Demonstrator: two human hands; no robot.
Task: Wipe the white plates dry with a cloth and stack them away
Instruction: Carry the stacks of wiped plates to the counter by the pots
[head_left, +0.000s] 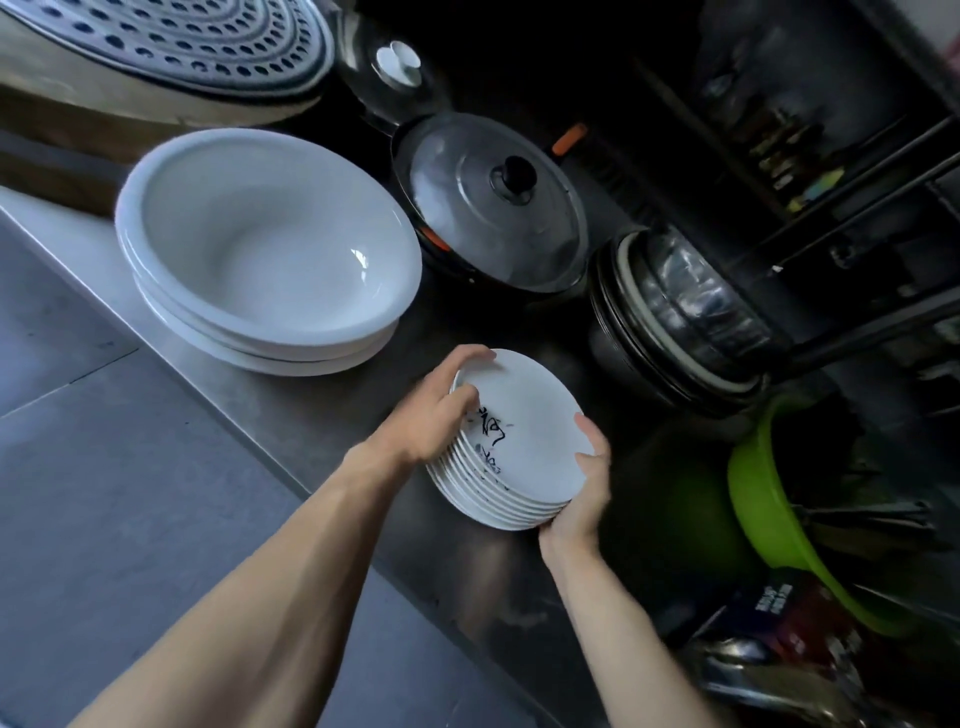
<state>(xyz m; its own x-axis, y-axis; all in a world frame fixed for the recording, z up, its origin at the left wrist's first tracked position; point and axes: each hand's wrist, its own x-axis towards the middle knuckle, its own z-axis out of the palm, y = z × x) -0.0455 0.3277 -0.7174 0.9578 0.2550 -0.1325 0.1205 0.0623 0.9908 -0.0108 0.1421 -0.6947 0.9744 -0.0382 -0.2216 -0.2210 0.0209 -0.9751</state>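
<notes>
White plate stack on steel counter, tilted, seemingly lifted at near edge. Left hand grips far-left rim, right hand cups near-right side; stack lies between them. No cloth visible.

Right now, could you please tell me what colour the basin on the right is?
Bright green; the basin shows best in the head view.
</notes>
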